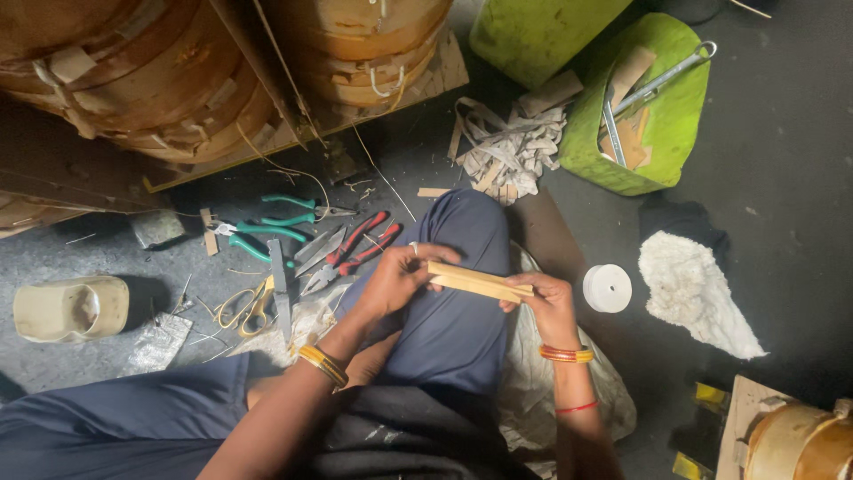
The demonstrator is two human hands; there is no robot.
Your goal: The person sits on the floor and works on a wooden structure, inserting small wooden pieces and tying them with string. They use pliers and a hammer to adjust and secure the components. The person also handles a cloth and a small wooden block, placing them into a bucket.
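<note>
a dim workshop floor (782,160), dark and gritty, with the person sitting cross-legged on it. the left hand (395,280) has its fingers (435,255) curled shut over one end of a pale wooden strip (478,282), and the right hand (548,307) pinches the other end from below, so the strip lies level across the raised knee (462,240) in blue cloth. the strip looks flat, straight and smooth, maybe two thin slats laid together; i can't tell for sure. nothing is wrapped or glued onto it yet as far as i can see, so the work on it seems early. just beside the right hand stands a white tape roll (608,288), untouched. left of the knee lie red-handled pliers (355,249), green-handled pliers (267,231), yellow scissors (244,307) and a metal file (279,284). further out, a fluffy white rag (689,289), a lime green tub (640,107) holding spanners, paper scraps (511,147), and big tan wound coils (178,71).
</note>
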